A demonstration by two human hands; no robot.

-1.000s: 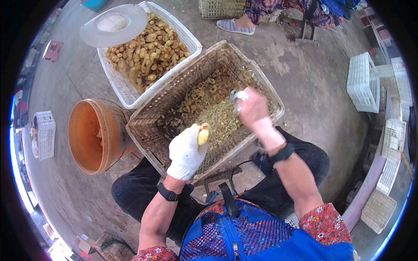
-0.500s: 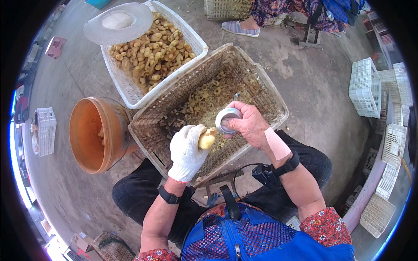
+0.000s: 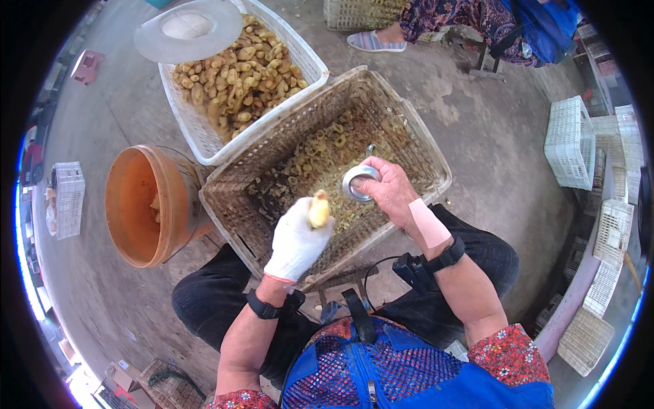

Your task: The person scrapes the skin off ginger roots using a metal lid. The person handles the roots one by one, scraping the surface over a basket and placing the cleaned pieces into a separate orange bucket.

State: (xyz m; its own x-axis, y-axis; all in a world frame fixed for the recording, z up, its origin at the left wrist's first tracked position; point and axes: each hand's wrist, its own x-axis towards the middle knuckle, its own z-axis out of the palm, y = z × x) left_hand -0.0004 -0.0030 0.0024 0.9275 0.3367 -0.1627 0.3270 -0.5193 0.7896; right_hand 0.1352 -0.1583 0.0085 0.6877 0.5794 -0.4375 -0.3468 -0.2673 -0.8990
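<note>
My left hand [image 3: 296, 237], in a white knit glove, is closed around a pale yellow tuber-like piece [image 3: 318, 213] with a small brownish tip pointing up. Bare and to the right of it, my right hand [image 3: 395, 193] grips a silver ring-shaped tool [image 3: 349, 184]; a short metal end shows beyond the fingers. Tool and piece are apart. Both hands are above a dirty perforated plastic crate [image 3: 235, 153], whose bottom is covered with yellowish trimmings [image 3: 317, 153], many of them ring-shaped.
A white crate [image 3: 178, 116] full of brownish-yellow pieces [image 3: 242, 78] stands beyond, partly covered by a translucent lid-like disc [image 3: 155, 42]. At left is an orange bucket [image 3: 121, 204]. White crates [image 3: 569, 143] line the right side. Another person's shoe [image 3: 375, 42] shows at the top.
The yellow piece has turned more upright in my left hand, which has shifted slightly right. My right hand and the ring tool have moved a little, and the gap between tool and piece has widened.
</note>
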